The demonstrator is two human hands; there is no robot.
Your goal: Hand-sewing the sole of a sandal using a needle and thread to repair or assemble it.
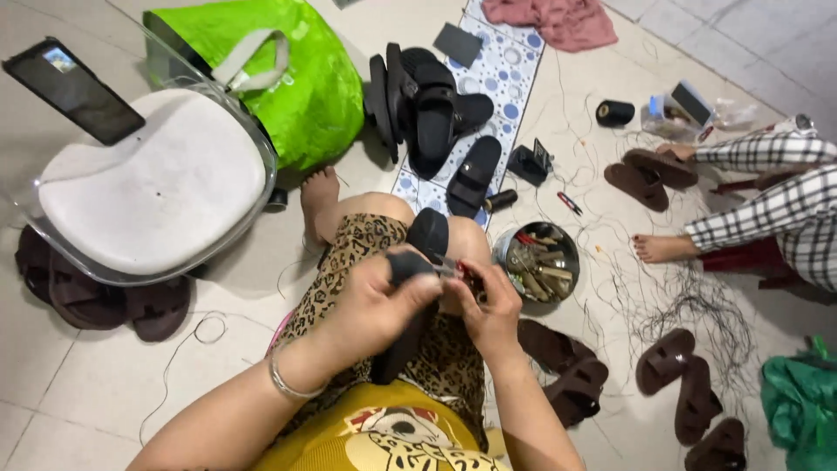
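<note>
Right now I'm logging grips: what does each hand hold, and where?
Left hand grips the black sandal mid-length. Right hand pinches a red-handled tool by its handles.

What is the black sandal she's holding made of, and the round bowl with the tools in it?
The black sandal in the left hand looks like matte rubber or foam, dull and thick-soled, though leather is possible. The round bowl looks like metal: its rim is silvery and shiny.

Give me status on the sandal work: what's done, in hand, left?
Done, apparently: a stack of black sandals lies on the dotted mat. In hand: the left hand grips a black sandal on the lap, while the right hand works a red-handled tool at its strap. Likely left: brown sandals on the floor; their state is unclear.
</note>
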